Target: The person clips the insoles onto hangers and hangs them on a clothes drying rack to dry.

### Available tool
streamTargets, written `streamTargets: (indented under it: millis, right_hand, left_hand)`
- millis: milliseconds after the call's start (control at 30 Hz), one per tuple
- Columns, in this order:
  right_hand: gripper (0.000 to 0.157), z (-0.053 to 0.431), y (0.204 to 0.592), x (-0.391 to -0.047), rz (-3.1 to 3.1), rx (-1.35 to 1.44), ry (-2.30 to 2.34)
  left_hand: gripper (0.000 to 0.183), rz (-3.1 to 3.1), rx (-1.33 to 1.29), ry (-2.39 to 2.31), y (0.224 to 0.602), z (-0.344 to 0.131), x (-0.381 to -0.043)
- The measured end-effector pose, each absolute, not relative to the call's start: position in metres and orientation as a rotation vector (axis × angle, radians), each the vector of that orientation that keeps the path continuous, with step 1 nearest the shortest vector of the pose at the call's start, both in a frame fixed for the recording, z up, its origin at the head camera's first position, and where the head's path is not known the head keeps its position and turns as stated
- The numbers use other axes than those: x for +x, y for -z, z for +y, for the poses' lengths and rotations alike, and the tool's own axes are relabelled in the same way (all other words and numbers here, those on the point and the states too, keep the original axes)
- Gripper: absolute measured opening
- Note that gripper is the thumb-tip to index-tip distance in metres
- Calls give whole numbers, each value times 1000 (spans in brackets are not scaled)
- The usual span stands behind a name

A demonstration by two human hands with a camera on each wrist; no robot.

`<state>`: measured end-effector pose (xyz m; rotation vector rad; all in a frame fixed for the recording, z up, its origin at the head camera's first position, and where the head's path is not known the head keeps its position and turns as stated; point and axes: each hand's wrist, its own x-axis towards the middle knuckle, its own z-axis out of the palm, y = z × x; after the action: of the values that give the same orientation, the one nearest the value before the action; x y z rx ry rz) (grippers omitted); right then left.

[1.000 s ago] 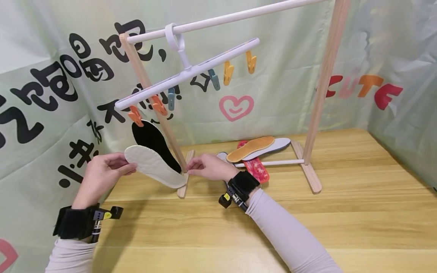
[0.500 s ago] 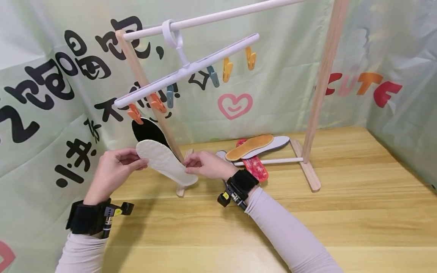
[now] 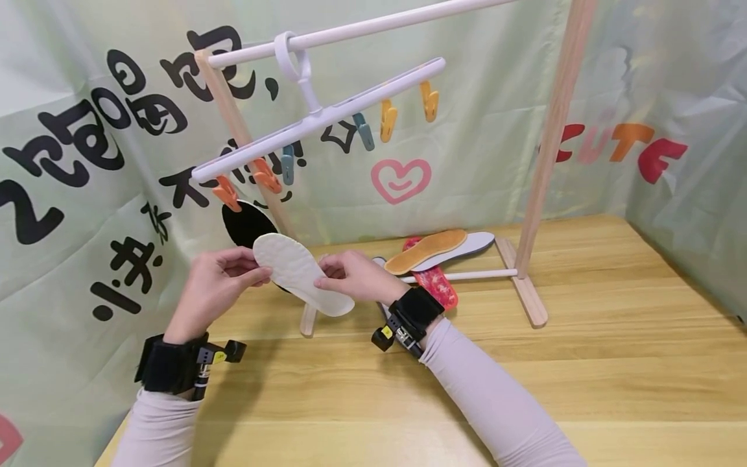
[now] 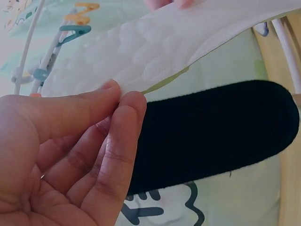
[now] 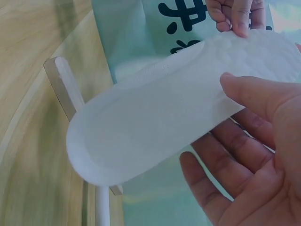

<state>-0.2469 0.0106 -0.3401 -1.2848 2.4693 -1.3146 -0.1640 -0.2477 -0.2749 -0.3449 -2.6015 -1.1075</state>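
Left hand point(image 3: 213, 285) pinches edge of white textured foot-shaped insole point(image 3: 292, 269); right hand point(image 3: 366, 277) pinches opposite edge, thumb in front, fingers behind. It's midair above wood-grain table point(image 3: 595, 383), partly covering black foot-shaped insole point(image 3: 245, 224) at orange plastic clip point(image 3: 225, 192).

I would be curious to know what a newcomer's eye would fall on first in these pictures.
Most likely the white insole, held by the left hand and the right hand near the middle of the head view. Behind it, a black insole hangs from the leftmost orange clip of the white hanger. Past the right hand, an orange insole lies above a red patterned insole.
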Motion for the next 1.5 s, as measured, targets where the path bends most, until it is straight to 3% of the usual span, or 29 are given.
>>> streamTargets:
  millis: [1500]
  right_hand:
    - [18, 24, 325, -248, 2441, -1175, 1540]
  left_hand:
    - [24, -2588, -330, 1205, 291, -223, -186]
